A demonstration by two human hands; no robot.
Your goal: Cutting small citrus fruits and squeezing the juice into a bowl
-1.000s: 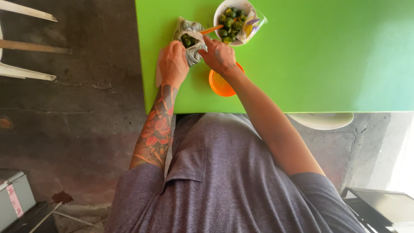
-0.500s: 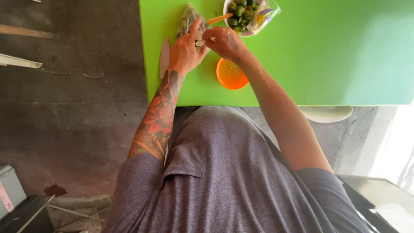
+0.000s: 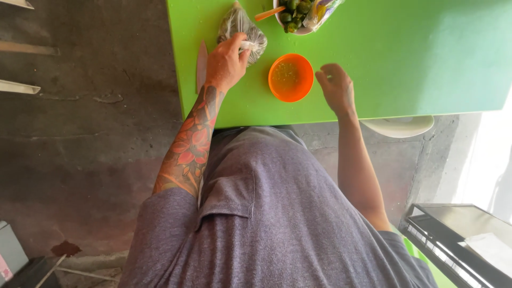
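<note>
While the clear bag [image 3: 241,32] is pinched shut in the left hand [image 3: 226,64] on the green table [image 3: 405,58], the orange bowl [image 3: 290,77] sits just right of that grip, and the right hand [image 3: 336,88] is held loosely curled, empty, beyond it.

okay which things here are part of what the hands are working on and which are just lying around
In hand:
- clear plastic bag, held by the left hand
- orange bowl, between the hands
- right hand, empty, beside the bowl
- white bowl of small green fruit

Lying about:
- knife on the green table
- black tray
</note>
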